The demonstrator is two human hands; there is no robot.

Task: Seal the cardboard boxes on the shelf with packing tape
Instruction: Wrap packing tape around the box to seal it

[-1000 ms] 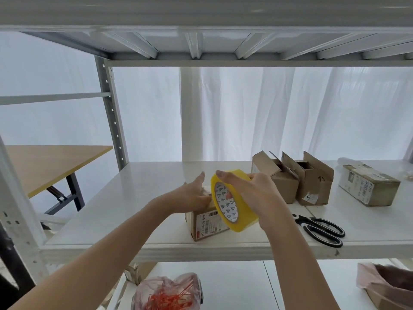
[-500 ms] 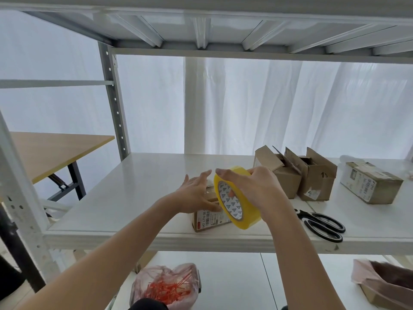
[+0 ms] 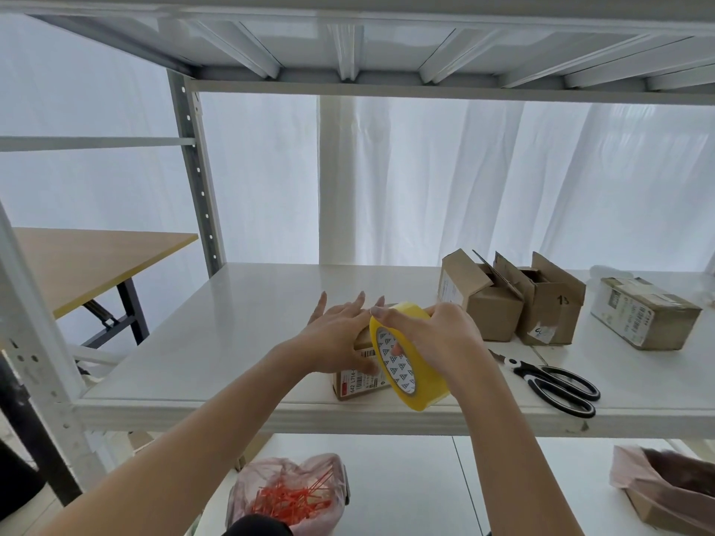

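Right, left hand (image 3: 340,334), fingers spread, presses the small box (image 3: 358,383) near the scissors (image 3: 557,384); right hand (image 3: 445,338) grips the tape roll (image 3: 412,365). I fear a hard pull drags the box off

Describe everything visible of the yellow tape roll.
The tape roll is a thick ring of glossy yellow tape on a white core printed with dark triangles. It is held tilted on edge, core facing the camera, in front of a small box near the front edge of the shelf. The right hand grips its top rim.
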